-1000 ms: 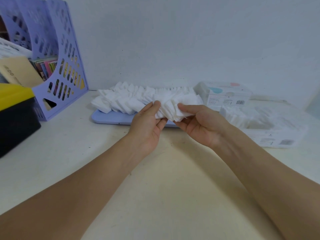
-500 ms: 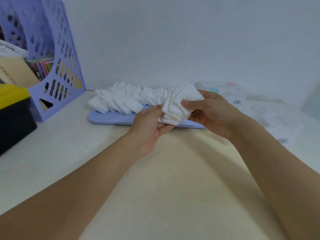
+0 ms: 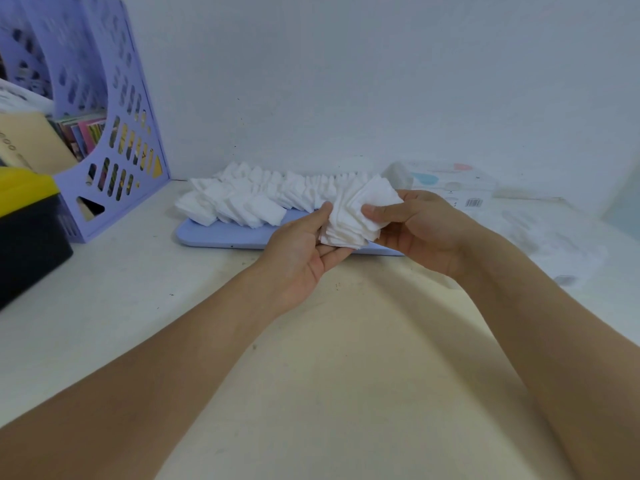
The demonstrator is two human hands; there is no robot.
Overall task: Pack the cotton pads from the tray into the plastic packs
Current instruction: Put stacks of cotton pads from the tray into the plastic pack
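1. The stack of cotton pads [image 3: 353, 216] is held in the air just above the near edge of the tray [image 3: 221, 235], between both hands. It is fanned and uneven, the top pads tilted toward the wall.
2. The right hand [image 3: 419, 230] pinches the upper side of the stack, thumb on top and fingers behind. The left hand [image 3: 304, 251] cups it from below, thumb pressed on its left edge.
3. A second ago the same pads lay lower and spread out sideways between the hands; now they are drawn closer into 1 thicker bunch and raised. By my reading, the person is squaring loose pads into a block that will slide into a pack.
4. The rest of the pads [image 3: 263, 199] lie in an overlapping row along the tray, so most of the job seems to be ahead.
5. The plastic packs [image 3: 540, 233] lie on the table to the right, pale and blurred; I cannot tell which one is open.
6. Behind them sits a box [image 3: 446, 178] with pink and blue marks. At the left stand a purple file rack [image 3: 114, 143] and a yellow and black box [image 3: 27, 223].
7. The likely next move is right, toward a pack, and the fanned edges could catch or spill.
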